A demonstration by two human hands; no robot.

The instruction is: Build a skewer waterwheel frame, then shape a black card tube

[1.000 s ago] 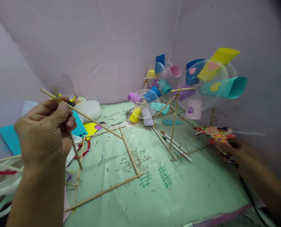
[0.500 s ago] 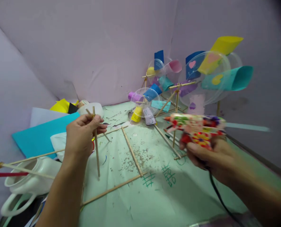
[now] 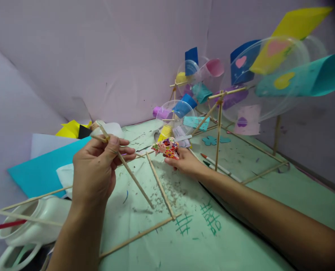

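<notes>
My left hand (image 3: 99, 162) pinches a piece made of thin wooden sticks (image 3: 135, 178) where they cross, with one long stick slanting down to the right. My right hand (image 3: 185, 163) grips a flower-patterned glue gun (image 3: 167, 148), reached far forward over the table, its nozzle pointing left. A pale glue stick (image 3: 184, 137) juts from its back. Below and between the hands, a flat frame of wooden sticks (image 3: 137, 236) lies on the pale green table cover (image 3: 212, 248).
Pinwheel-like models with clear plastic discs (image 3: 280, 79) and coloured paper tubes stand on stick frames at the back right. Left are a white jug (image 3: 47, 214), a turquoise sheet (image 3: 46, 169) and yellow paper (image 3: 71, 130). Pens (image 3: 223, 169) lie near the right stand. A black cord trails along my right arm.
My right hand has carried the glue gun left and away from me, towards the table's middle. My left hand has turned the stick piece so its long stick slants more to the right.
</notes>
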